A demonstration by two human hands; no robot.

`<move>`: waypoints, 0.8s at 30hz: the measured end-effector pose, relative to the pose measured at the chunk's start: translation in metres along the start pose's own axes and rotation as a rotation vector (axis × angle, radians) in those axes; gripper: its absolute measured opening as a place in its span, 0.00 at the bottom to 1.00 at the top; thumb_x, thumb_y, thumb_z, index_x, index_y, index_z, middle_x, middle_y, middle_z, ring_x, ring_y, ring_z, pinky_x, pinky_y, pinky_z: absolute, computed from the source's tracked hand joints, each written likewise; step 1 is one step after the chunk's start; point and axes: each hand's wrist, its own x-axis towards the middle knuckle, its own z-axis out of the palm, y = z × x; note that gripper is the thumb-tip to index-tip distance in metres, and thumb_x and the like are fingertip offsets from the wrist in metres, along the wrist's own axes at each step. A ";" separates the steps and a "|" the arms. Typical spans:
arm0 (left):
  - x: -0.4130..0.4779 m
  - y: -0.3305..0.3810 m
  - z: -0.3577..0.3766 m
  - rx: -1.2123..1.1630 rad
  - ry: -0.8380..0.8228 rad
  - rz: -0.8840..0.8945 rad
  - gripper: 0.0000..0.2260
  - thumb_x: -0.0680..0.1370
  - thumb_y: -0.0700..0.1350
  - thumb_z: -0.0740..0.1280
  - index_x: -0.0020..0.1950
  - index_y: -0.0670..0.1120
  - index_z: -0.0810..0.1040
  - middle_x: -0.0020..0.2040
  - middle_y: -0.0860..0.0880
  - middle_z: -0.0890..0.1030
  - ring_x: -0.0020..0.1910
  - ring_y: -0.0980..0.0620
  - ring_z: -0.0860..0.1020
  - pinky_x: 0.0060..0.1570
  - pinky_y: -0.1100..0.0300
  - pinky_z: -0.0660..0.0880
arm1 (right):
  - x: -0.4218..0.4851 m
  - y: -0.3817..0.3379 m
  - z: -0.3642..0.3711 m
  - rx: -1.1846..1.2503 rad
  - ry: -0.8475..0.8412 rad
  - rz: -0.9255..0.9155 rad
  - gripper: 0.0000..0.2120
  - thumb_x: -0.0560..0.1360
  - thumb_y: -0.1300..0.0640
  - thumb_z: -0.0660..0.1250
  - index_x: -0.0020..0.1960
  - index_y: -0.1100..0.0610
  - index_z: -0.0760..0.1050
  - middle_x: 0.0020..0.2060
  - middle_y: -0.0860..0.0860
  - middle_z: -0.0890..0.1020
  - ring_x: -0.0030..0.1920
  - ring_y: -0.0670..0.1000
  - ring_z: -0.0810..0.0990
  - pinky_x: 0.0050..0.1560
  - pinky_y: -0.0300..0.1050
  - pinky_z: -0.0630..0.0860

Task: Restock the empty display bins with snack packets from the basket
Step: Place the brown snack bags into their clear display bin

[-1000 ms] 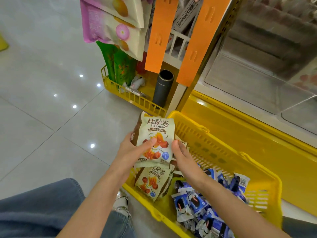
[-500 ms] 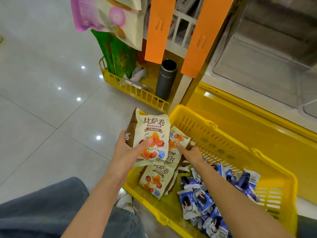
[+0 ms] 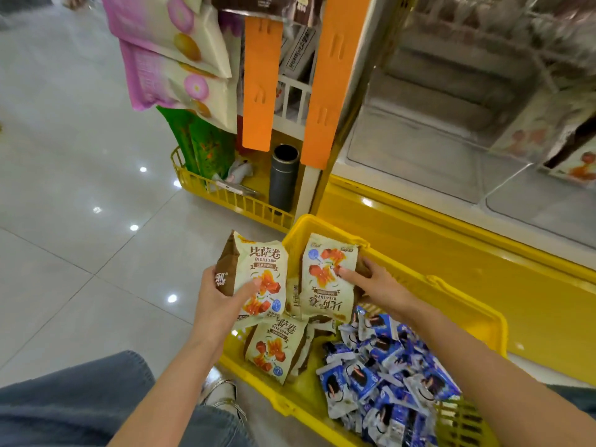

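Gathering occupies us: our left hand (image 3: 219,301) grips one snack packet (image 3: 261,272) at the basket (image 3: 451,288) rim, our right hand (image 3: 380,285) pinches a second packet (image 3: 325,279) over it, and next, we judge, both need lifting into the empty bin (image 3: 412,150).

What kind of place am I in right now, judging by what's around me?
Most likely a snack shop or supermarket aisle: bagged snacks hang on display, clear display bins stand alongside, and a yellow basket on the floor holds many small blue snack packets.
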 end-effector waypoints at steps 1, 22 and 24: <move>-0.002 0.000 0.004 0.008 0.006 0.016 0.26 0.68 0.46 0.76 0.61 0.51 0.67 0.51 0.50 0.80 0.48 0.50 0.81 0.44 0.54 0.79 | -0.012 -0.004 -0.007 -0.050 -0.071 -0.004 0.27 0.66 0.44 0.71 0.62 0.45 0.66 0.53 0.46 0.81 0.47 0.47 0.83 0.40 0.41 0.81; -0.083 -0.007 0.066 0.027 -0.494 -0.119 0.27 0.60 0.51 0.78 0.55 0.55 0.72 0.49 0.56 0.82 0.39 0.57 0.83 0.26 0.61 0.75 | -0.119 -0.004 -0.032 -0.310 -0.069 -0.192 0.14 0.68 0.45 0.73 0.50 0.40 0.72 0.53 0.47 0.78 0.45 0.44 0.82 0.39 0.35 0.79; -0.085 -0.010 0.073 0.079 -0.384 -0.068 0.20 0.69 0.47 0.75 0.58 0.53 0.72 0.53 0.56 0.79 0.41 0.56 0.82 0.35 0.48 0.77 | -0.121 -0.005 -0.034 -0.308 -0.058 -0.211 0.13 0.68 0.46 0.73 0.49 0.41 0.72 0.50 0.45 0.78 0.42 0.43 0.82 0.37 0.34 0.78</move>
